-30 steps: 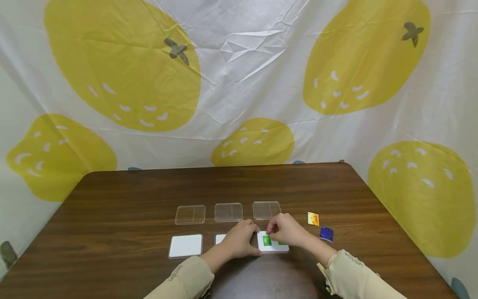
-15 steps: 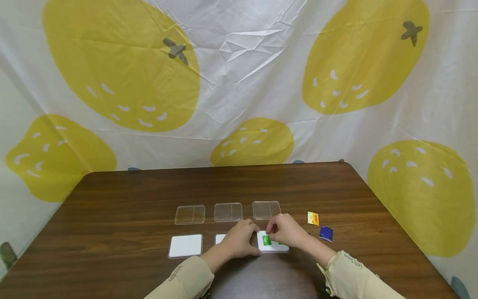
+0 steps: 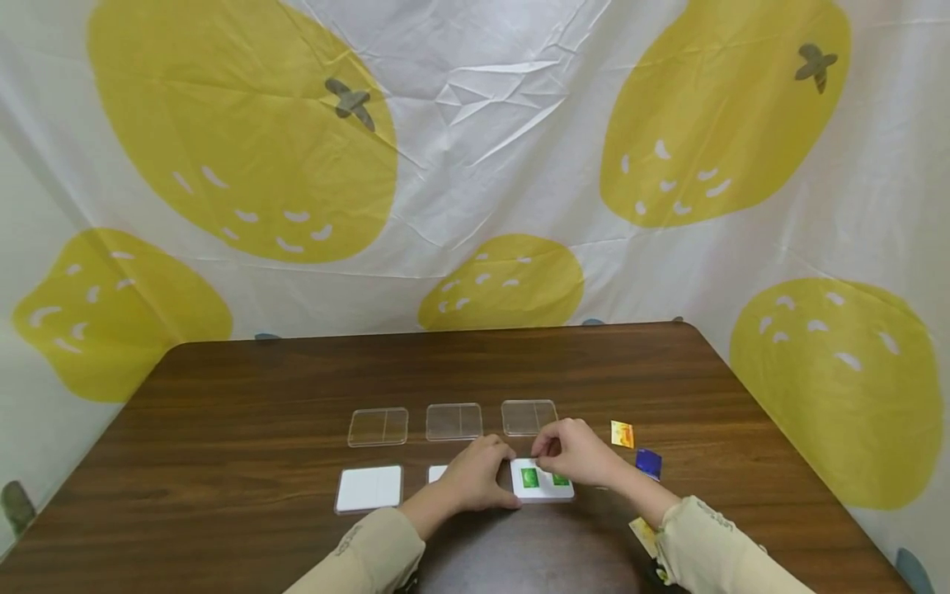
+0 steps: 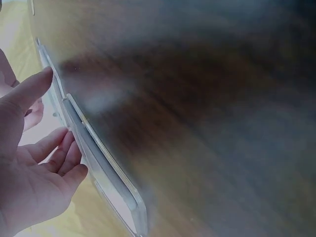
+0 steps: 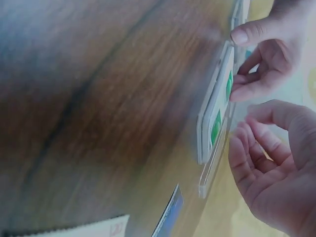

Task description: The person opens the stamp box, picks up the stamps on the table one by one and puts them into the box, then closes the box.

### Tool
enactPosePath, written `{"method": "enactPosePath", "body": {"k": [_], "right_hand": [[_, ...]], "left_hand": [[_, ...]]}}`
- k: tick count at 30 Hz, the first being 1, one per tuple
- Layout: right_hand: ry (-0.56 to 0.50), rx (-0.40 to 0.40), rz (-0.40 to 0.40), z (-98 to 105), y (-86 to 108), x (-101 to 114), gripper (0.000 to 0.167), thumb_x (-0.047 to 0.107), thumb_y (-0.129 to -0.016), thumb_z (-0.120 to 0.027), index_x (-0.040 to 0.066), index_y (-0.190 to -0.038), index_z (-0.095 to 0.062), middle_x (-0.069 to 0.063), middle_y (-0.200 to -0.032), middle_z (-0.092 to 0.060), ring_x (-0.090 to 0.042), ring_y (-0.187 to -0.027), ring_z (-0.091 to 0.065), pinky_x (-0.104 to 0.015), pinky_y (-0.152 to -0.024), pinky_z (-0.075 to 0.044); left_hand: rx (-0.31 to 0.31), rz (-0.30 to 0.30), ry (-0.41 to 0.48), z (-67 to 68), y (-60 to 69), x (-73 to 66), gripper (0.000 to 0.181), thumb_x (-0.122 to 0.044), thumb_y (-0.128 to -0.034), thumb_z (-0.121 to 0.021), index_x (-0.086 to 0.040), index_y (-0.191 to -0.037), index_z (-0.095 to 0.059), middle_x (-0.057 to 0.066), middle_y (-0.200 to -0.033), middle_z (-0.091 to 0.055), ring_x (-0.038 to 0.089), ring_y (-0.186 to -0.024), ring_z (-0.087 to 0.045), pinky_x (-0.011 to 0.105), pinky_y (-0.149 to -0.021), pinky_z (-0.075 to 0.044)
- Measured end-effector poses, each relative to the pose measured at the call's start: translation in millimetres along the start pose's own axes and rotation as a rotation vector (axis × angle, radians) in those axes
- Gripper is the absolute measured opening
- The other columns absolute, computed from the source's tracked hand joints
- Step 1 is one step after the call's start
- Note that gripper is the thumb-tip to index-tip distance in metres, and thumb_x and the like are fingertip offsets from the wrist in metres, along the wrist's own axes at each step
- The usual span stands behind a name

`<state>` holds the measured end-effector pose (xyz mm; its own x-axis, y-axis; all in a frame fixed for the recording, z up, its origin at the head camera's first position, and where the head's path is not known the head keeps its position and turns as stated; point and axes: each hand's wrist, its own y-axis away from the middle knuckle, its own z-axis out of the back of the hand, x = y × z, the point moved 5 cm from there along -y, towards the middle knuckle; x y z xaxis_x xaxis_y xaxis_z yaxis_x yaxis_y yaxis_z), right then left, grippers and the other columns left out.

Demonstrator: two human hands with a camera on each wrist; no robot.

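Note:
A white-lined clear plastic case [image 3: 543, 495], with two green stamps [image 3: 529, 478] on its white face, lies on the table. My left hand [image 3: 478, 478] holds its left end, thumb at the near corner and fingers at the far one. Just above the case's far edge is my right hand [image 3: 579, 452], thumb and index tip close together and the other fingers loosely bent. In the right wrist view nothing shows between the fingers of that right hand [image 5: 281, 163]. Both green stamps [image 5: 216, 128] lie flat there.
Three clear lids [image 3: 454, 421] lie in a row behind. Left of my hand sits another white-lined case [image 3: 369, 489]; one more is partly hidden. To the right lie an orange stamp [image 3: 622, 434], a blue stamp [image 3: 648, 464] and a yellowish stamp [image 3: 643, 537] beside my sleeve.
My right hand has lifted slightly up and away from the white face, so more of the right green stamp shows. The yellowish stamp by the sleeve is more exposed. My left hand stays put.

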<state>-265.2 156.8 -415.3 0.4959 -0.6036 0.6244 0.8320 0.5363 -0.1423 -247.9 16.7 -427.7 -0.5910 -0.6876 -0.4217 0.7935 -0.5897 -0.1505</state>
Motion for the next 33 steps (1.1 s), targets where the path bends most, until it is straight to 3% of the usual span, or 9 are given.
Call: {"method": "enactPosePath", "body": {"k": [8,15,26,33], "right_hand": [[-0.155,0.014,0.000,6.1,6.8,-3.6,0.011,0.006,-0.076,-0.069,0.001,-0.085,-0.066,0.001,-0.075,-0.062,-0.006,-0.067,-0.055,-0.023,-0.060,-0.049],[-0.266,-0.013,0.040,9.1,12.6,-4.0,0.017,0.008,-0.076,-0.070,-0.004,-0.088,-0.064,-0.005,-0.076,-0.064,-0.008,-0.067,-0.057,-0.025,-0.062,-0.050],[-0.364,-0.069,-0.002,12.8,19.9,-14.0,0.023,0.007,-0.076,-0.070,-0.008,-0.092,-0.062,-0.017,-0.083,-0.064,-0.009,-0.070,-0.058,-0.023,-0.062,-0.049],[-0.393,-0.065,-0.038,11.8,24.4,-17.1,0.024,0.008,-0.078,-0.069,-0.007,-0.095,-0.061,-0.018,-0.087,-0.064,-0.010,-0.074,-0.059,-0.024,-0.065,-0.049]], "left_hand": [[-0.024,-0.016,0.093,10.2,7.0,7.7,0.057,-0.032,-0.0638,-0.079,0.000,-0.108,-0.060,0.008,-0.102,-0.059,0.022,-0.098,-0.053,0.031,-0.087,-0.043],[-0.029,0.011,0.135,24.5,26.4,21.9,0.055,-0.033,-0.0697,-0.075,-0.001,-0.112,-0.058,0.014,-0.115,-0.058,0.031,-0.114,-0.048,0.044,-0.096,-0.037],[-0.077,0.039,0.081,42.0,64.4,56.6,0.058,-0.031,-0.0665,-0.078,0.002,-0.110,-0.058,0.011,-0.108,-0.058,0.028,-0.105,-0.051,0.043,-0.090,-0.041],[-0.070,0.051,0.070,44.2,73.8,68.1,0.059,-0.034,-0.0636,-0.079,0.001,-0.107,-0.059,0.008,-0.104,-0.058,0.026,-0.102,-0.052,0.043,-0.089,-0.042]]}}
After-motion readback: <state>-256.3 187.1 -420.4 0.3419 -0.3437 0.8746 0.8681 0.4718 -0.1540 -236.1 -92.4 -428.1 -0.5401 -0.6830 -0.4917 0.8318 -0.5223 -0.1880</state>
